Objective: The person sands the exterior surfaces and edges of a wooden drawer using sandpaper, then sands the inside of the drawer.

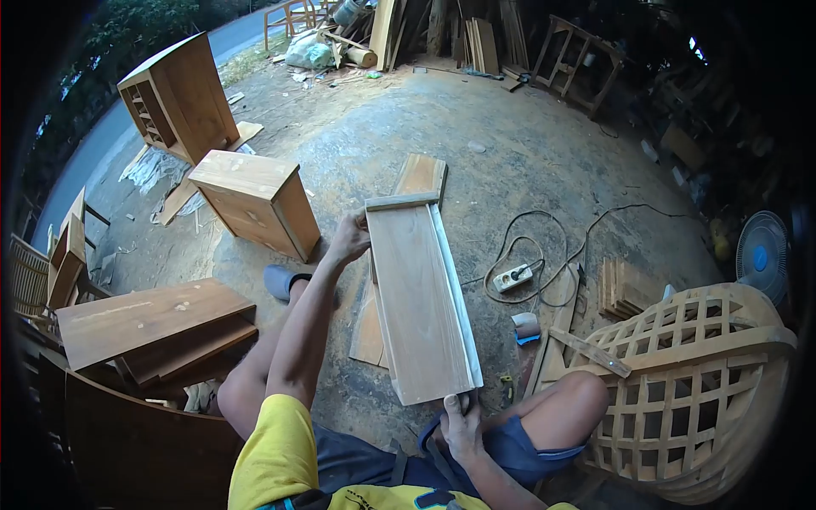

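Observation:
A long wooden drawer (416,297) lies lengthwise in front of me, a thicker board across its far end and a pale strip along its right edge. My left hand (348,236) is closed on its far left corner, the fingers partly hidden behind the wood. At the near right end, my right hand (461,425) grips the edge, with the thumb side toward me. Beneath the drawer, a wooden plank (421,174) shows on the floor, mostly covered.
Left stand a small wooden cabinet (255,204), a tall cabinet (187,98) and a low wooden unit (157,319). Right are a power strip (513,278) with its coiled cord, a sandpaper piece (526,328), stacked boards (629,289), a lattice wooden frame (680,399) and a fan (762,253).

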`<state>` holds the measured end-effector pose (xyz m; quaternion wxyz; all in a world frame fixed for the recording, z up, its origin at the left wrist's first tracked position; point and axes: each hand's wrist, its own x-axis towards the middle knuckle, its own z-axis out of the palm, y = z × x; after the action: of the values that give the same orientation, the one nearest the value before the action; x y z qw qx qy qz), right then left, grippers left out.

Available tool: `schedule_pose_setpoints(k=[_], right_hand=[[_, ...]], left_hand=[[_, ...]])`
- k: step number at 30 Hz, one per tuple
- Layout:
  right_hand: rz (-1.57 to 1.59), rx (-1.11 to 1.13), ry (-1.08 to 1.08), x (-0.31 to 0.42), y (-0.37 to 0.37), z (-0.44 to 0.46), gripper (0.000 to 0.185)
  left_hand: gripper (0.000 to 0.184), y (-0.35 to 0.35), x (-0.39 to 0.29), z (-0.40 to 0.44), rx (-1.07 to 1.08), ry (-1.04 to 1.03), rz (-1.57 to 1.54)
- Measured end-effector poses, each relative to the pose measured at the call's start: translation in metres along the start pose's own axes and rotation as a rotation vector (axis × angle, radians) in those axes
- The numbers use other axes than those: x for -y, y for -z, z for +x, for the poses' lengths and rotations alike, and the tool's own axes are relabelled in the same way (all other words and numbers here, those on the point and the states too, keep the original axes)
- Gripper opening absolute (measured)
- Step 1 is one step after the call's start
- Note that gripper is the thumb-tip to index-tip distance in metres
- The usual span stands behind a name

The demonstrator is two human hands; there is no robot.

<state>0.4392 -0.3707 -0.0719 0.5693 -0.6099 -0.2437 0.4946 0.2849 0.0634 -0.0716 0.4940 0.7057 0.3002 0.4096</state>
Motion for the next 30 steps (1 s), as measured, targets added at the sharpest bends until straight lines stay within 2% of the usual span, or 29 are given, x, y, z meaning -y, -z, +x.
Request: schedule_pose_setpoints(k=[2, 4, 5, 8, 10, 13, 14, 16, 18, 22, 25, 26, 30], right_hand=[[0.020, -0.090, -0.077, 0.013, 0.001, -0.011, 0.057], [-0.070, -0.125, 0.083, 0.019, 0.015, -0.007, 0.050], [-0.140, -0.119, 0.021, 0.020, 0.028, -0.001, 0.052], [-0.440, -0.195, 0.253, 0.038, 0.040, 0.015, 0.058], [-0.533, -0.109, 0.076, 0.061, 0.053, 0.023, 0.053], [-0.414, -0.164, 0.362, 0.100, 0.032, 0.039, 0.056], [-0.459, -0.109, 0.316, 0.115, 0.034, 0.046, 0.055], [-0.659, -0.081, 0.294, 0.130, 0.049, 0.080, 0.055], [-0.651, 0.052, 0.286, 0.175, 0.032, 0.100, 0.057], [-0.861, 0.122, 0.280, 0.216, 0.026, 0.171, 0.057], [-0.961, 0.249, 0.322, 0.236, 0.006, 0.214, 0.053], [-0.960, 0.269, 0.320, 0.241, -0.003, 0.226, 0.053], [-1.006, 0.398, 0.252, 0.242, -0.011, 0.277, 0.052]], left_hand=[[0.042, -0.004, -0.019, -0.014, -0.092, -0.073, 0.139], [0.044, -0.007, -0.023, -0.030, -0.204, -0.141, 0.302], [0.044, -0.009, -0.031, -0.039, -0.242, -0.142, 0.359], [0.042, -0.014, -0.069, -0.069, -0.347, -0.094, 0.489], [0.041, -0.009, -0.078, -0.088, -0.452, -0.053, 0.457], [0.041, -0.003, -0.091, -0.111, -0.621, -0.050, 0.406], [0.042, -0.002, -0.101, -0.119, -0.720, -0.069, 0.349], [0.041, 0.003, -0.107, -0.138, -0.787, 0.003, 0.339], [0.038, 0.004, -0.099, -0.156, -0.898, 0.131, 0.461], [0.034, -0.012, -0.094, -0.182, -1.048, 0.073, 0.428], [0.036, -0.024, -0.109, -0.195, -1.113, 0.136, 0.526], [0.037, -0.028, -0.110, -0.197, -1.124, 0.218, 0.541], [0.040, -0.044, -0.101, -0.202, -1.143, 0.190, 0.525]])
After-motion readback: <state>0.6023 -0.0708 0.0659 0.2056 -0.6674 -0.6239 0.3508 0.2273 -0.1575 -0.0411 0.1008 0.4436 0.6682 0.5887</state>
